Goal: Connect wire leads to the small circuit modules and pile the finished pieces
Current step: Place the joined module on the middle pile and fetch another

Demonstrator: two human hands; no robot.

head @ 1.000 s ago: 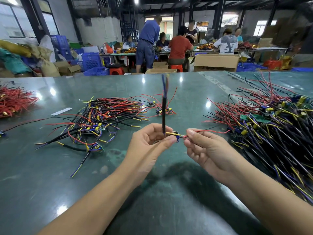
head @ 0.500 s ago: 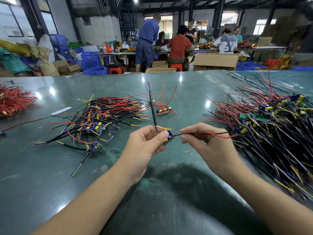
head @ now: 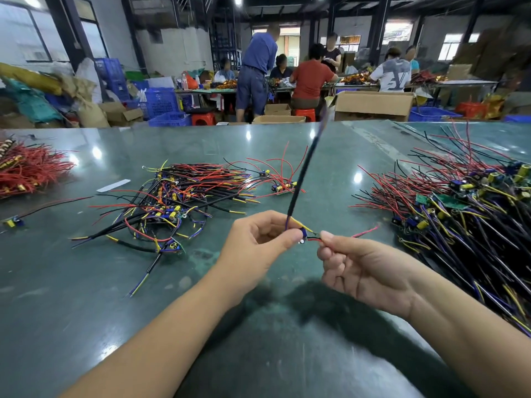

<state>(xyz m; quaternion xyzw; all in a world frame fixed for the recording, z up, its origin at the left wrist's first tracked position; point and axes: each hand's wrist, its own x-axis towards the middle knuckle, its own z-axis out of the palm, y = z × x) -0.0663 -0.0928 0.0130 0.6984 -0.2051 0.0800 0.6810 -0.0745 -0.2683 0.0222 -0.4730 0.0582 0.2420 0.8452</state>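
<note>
Where the black lead (head: 301, 173) leaned left half a second ago, it is now tilted right. The module (head: 303, 234) is pinched above the table (head: 86, 282) by the left hand (head: 255, 242); red wire (head: 365, 232) is pinched by the right hand (head: 362, 268).

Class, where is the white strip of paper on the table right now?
In the head view the white strip lies flat on the green table, left of centre, between the red wire pile at the left edge and the middle wire pile.
</note>
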